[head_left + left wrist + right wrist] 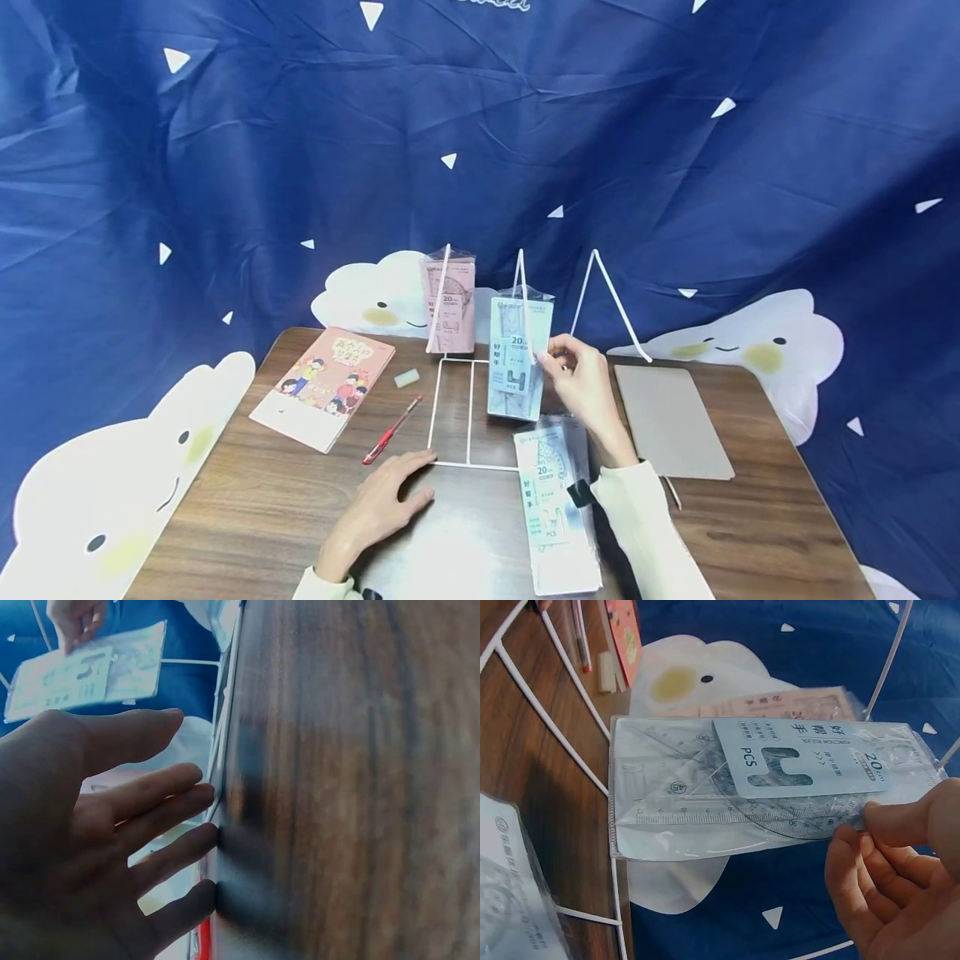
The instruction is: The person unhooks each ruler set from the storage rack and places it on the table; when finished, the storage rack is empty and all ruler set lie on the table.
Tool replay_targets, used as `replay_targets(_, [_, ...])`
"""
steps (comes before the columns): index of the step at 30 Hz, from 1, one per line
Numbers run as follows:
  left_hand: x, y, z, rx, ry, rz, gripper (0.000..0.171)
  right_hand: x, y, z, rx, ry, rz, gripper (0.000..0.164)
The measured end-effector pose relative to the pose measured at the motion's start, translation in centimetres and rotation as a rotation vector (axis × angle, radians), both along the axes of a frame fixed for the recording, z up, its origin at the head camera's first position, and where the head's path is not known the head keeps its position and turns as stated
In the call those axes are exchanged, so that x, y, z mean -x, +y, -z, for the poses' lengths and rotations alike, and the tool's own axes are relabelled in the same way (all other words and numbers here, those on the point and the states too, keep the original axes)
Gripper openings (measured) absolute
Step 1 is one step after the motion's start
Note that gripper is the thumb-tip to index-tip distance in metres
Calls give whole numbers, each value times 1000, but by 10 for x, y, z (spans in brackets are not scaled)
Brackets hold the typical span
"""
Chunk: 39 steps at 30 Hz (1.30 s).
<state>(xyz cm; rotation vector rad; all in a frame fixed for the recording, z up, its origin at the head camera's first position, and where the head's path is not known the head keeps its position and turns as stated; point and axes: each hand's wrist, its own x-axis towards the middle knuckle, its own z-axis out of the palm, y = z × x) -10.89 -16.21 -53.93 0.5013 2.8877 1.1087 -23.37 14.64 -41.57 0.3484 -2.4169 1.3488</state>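
My right hand (585, 383) pinches the right edge of a blue ruler set in a clear sleeve (514, 396). It stands upright among the bars of a white wire rack (470, 417). A protractor and straight rulers show through the sleeve in the right wrist view. A similar pink ruler set (452, 312) stands in the rack's left part. Another blue ruler set (558, 533) lies flat on the table, by my right forearm. My left hand (378, 504) rests on the table with fingers extended, fingertips near the rack's front left corner, holding nothing.
A pink illustrated notebook (322, 387), a small pale eraser (407, 378) and a red pen (392, 432) lie left of the rack. On the right is a grey-beige notebook (671, 421), with a thin stick (672, 492) at its lower edge. Behind hangs a blue cloth (480, 150).
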Motion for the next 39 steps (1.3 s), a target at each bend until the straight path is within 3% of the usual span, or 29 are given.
replay_targets(15, [-2,-1,1,9,-3,-9,49,-53,5,-4,73,-88,-52,5])
replay_targets(22, [-2,-1,2,0,-1,-10,49,-74,11,-3,17,-54,-61,6])
replay_targets(29, [-2,0,2,-3,6,-13,49,-93,14,-7,28,-64,-60,6])
replay_targets(33, [-1,0,2,-6,11,-16,49,-103,12,-15,45,-79,-72,6])
replay_targets(39, [-1,1,1,2,10,-12,50,-124,7,-41,73,-95,-89,5])
